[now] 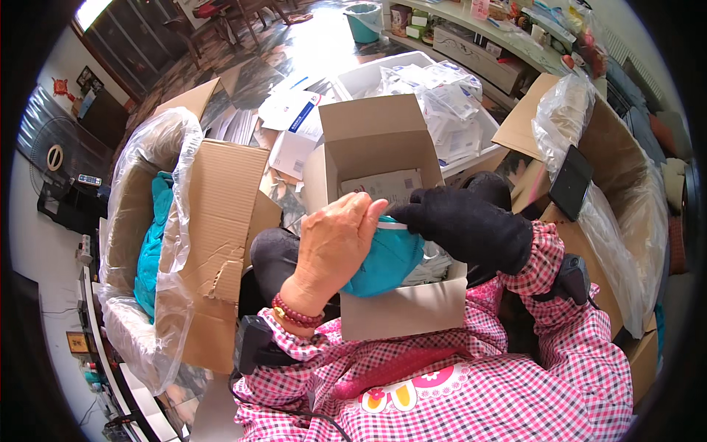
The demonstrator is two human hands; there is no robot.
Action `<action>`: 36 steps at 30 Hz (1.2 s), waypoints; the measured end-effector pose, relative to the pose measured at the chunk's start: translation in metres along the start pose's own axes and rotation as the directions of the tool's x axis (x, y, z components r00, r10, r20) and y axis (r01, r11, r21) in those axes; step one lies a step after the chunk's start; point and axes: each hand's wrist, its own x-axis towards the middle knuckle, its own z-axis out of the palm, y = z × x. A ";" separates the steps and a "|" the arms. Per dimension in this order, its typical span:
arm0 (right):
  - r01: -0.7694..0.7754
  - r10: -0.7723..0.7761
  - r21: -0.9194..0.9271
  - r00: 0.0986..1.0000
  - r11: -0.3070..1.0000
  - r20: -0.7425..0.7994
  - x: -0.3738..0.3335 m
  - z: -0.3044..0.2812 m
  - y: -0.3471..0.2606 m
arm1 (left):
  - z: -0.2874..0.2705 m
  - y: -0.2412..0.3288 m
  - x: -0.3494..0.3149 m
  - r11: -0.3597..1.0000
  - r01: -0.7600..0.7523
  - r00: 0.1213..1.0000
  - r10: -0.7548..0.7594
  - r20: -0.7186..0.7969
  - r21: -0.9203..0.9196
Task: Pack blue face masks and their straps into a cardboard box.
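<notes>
The left hand (339, 239), bare, is closed on the upper left edge of a teal mask (390, 261); part of this grip is hidden. The mask, cup-shaped with a white strap or trim along its top, hangs between the 2 hands over an open cardboard box (403, 317). It looks very light, with a fairly stiff but springy shell that could dent if squeezed; it does not look slippery. The rim on either side seems the best place to take hold. The right hand (468, 225), in a black glove, appears pinched on the upper right edge.

Far left of the left hand, a fan (54, 158) stands near the wall. Nearer that hand, a carton (224, 295) lined with clear plastic holds teal pieces (153, 250). Ahead of both hands, a patterned floor (243, 81) catches bright glare; on it sit a white tub (351, 82) of packets (442, 85) and, farther off, a teal bucket (363, 26). Ahead and right of the right hand runs a crowded shelf unit (482, 62). Right of that hand, a phone (571, 183) rests at the edge of another plastic-lined carton (626, 155).
</notes>
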 end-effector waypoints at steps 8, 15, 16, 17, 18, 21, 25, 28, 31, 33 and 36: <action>0.161 -0.159 -0.074 0.987 0.984 0.021 -0.007 -0.001 -0.014 | -0.004 -0.010 0.002 0.997 0.035 0.999 -0.037 -0.031 -0.073; 0.161 -0.153 -0.049 0.978 0.986 0.144 -0.020 -0.002 -0.032 | 0.003 -0.025 0.002 0.993 0.045 0.996 -0.054 -0.074 -0.111; 0.167 -0.158 -0.043 0.973 0.985 0.166 -0.019 -0.003 -0.033 | 0.007 -0.032 0.002 0.994 0.017 0.992 -0.030 -0.121 -0.111; 0.191 -0.182 -0.037 0.969 0.981 0.169 -0.019 -0.005 -0.043 | -0.002 -0.059 0.000 0.961 0.260 0.956 -0.270 -0.116 -0.096; 0.254 -0.263 0.070 0.945 0.965 0.194 -0.028 -0.007 -0.059 | -0.012 -0.085 -0.003 0.871 0.480 0.865 -0.489 -0.110 -0.098; 0.055 -0.069 0.154 0.994 0.986 0.085 -0.049 0.015 -0.020 | -0.051 -0.096 0.002 0.861 0.273 0.871 -0.410 -0.270 -0.429; -0.102 0.100 -0.067 0.994 0.993 -0.033 -0.007 0.003 -0.006 | -0.050 -0.068 0.005 0.922 0.190 0.979 -0.203 -0.006 -0.337; -0.238 0.244 0.086 0.968 0.967 -0.063 0.007 0.005 -0.006 | -0.047 -0.048 0.009 0.966 0.074 0.997 -0.078 -0.009 -0.250; -0.075 0.174 0.356 0.951 0.931 -0.255 0.026 -0.001 -0.012 | -0.047 -0.035 0.013 0.981 0.056 0.985 -0.024 0.172 -0.184; 0.049 0.051 0.360 0.963 0.932 -0.263 0.036 0.018 -0.007 | -0.043 -0.027 0.012 0.969 -0.062 0.983 0.100 0.153 -0.239; -0.060 0.076 0.896 0.997 0.440 0.029 0.038 0.039 0.006 | -0.041 -0.026 0.013 0.965 -0.096 0.986 0.126 0.109 -0.244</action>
